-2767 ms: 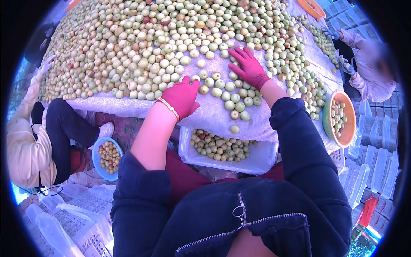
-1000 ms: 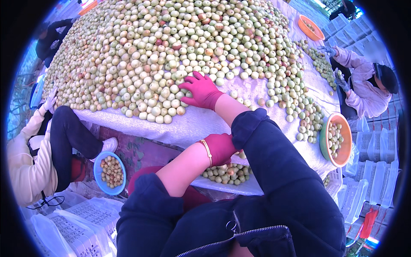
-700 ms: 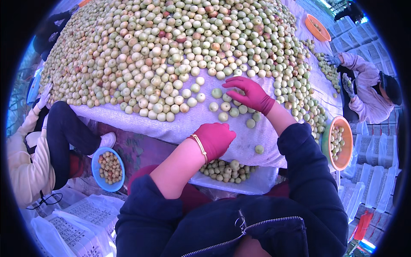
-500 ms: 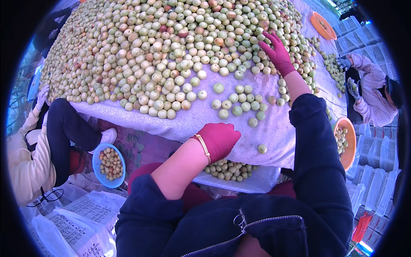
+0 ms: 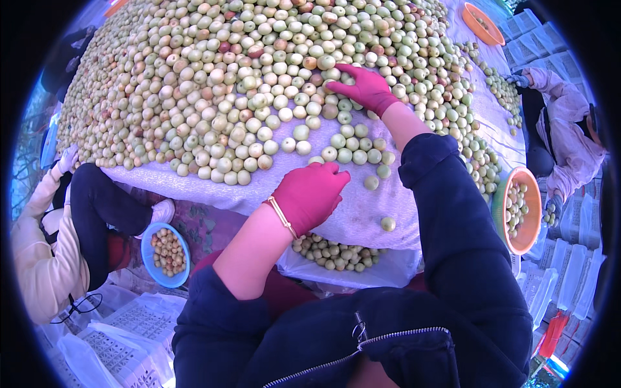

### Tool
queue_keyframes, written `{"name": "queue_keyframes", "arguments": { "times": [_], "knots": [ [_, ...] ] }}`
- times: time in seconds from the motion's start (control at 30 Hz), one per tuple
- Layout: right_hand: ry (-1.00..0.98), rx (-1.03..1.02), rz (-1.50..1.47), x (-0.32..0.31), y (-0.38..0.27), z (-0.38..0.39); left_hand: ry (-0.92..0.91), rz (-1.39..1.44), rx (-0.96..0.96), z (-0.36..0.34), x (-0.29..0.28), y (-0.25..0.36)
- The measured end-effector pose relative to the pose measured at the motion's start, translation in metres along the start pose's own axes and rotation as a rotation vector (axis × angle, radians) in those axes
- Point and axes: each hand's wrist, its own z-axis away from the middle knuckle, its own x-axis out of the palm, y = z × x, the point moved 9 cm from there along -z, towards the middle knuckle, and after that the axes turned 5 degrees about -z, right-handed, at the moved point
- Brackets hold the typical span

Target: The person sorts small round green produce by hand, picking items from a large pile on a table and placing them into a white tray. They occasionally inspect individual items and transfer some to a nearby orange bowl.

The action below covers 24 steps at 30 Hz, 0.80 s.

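Observation:
A large heap of green and reddish round fruit lies on a pale cloth-covered table. My right hand, in a magenta glove, reaches into the front of the heap, thumb and fingers apart on the fruit. Below it, several loose fruit form a patch on the cloth. My left hand, also gloved, is bent at the front edge, fingers curled down beside that patch; whatever they hold is hidden. Under the edge sits a plastic-lined container with more fruit in it.
An orange-and-green basket of fruit stands at right, a blue basin at lower left, an orange basin at upper right. Co-workers sit left and right. Crates with plastic line both sides.
My right hand has swept left from the heap's right part. My left hand has shifted slightly forward and left. The right-hand co-worker's lower hand has dropped beside the orange-and-green basket.

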Motion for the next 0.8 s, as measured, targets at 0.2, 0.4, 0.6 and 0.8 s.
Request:
{"name": "queue_keyframes", "arguments": {
  "times": [0.2,0.4,0.6,0.8],
  "knots": [
    [-0.017,-0.370,0.047,0.020,-0.069,0.084,0.247,-0.176,-0.182,0.003,-0.022,-0.046],
    [-0.050,-0.447,0.088,0.019,-0.084,0.178,0.107,-0.193,-0.184,0.001,0.004,-0.047],
    [-0.103,-0.310,0.139,-0.029,-0.038,0.248,0.026,-0.267,0.009,-0.008,0.026,-0.012],
    [-0.010,-0.048,-0.005,-0.056,0.026,0.301,0.056,0.098,0.269,-0.012,0.024,0.020]
  ]
}}
